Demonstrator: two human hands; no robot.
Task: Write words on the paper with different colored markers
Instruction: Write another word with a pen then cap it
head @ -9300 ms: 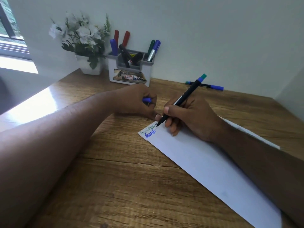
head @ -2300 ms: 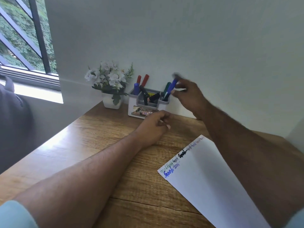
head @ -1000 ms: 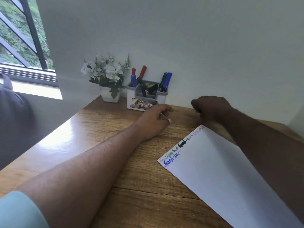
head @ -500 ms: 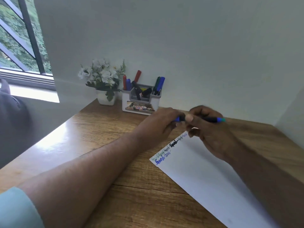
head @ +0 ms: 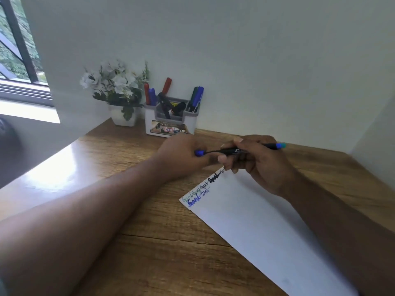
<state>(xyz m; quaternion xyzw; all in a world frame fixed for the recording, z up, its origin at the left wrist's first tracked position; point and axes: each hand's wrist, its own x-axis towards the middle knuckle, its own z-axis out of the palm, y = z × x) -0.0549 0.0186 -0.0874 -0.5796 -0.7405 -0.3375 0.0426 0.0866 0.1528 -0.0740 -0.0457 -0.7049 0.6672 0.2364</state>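
Note:
A white sheet of paper lies slanted on the wooden desk, with short words in green, blue and black along its top edge. My right hand grips a black double-ended marker held level above the paper's top corner; its right end shows blue and teal. My left hand pinches the blue cap at the marker's left end, and a thin tip shows between cap and barrel.
A grey-and-white pen holder with several red, blue, green and black markers stands against the wall. A white pot of white flowers sits left of it. A window is at the far left.
My right hand left the pen holder, picked up a marker near the wall and brought it over the paper. My left hand took hold of its blue cap, which now sits slightly away from the barrel.

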